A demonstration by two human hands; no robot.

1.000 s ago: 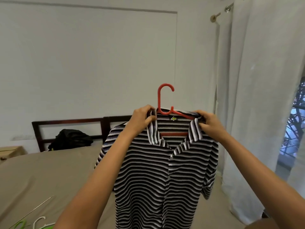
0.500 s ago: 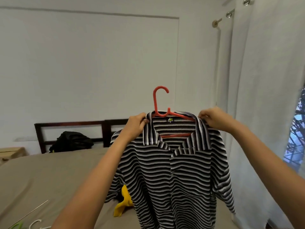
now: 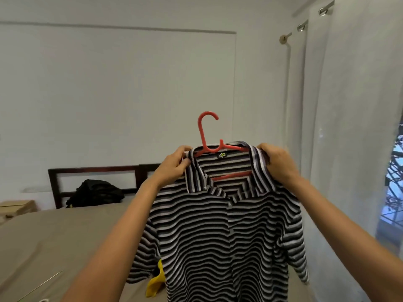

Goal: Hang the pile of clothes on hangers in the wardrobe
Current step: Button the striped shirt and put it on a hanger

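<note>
A black-and-white striped polo shirt hangs on a red plastic hanger, held up in front of me above the bed. My left hand pinches the collar at the shirt's left shoulder. My right hand grips the collar and shoulder on the right side. The hanger's hook stands upright above the collar; its lower bar shows inside the neck opening. A yellow garment peeks out below the shirt's left sleeve.
A bed with a tan sheet fills the lower left, with a dark wooden headboard and a black bag against it. White curtains hang at the right beside a window. A small wooden nightstand stands at far left.
The shirt and hanger have shifted slightly left and the view has moved closer. The shirt's shoulders have spread wider on the hanger. The yellow garment came into view.
</note>
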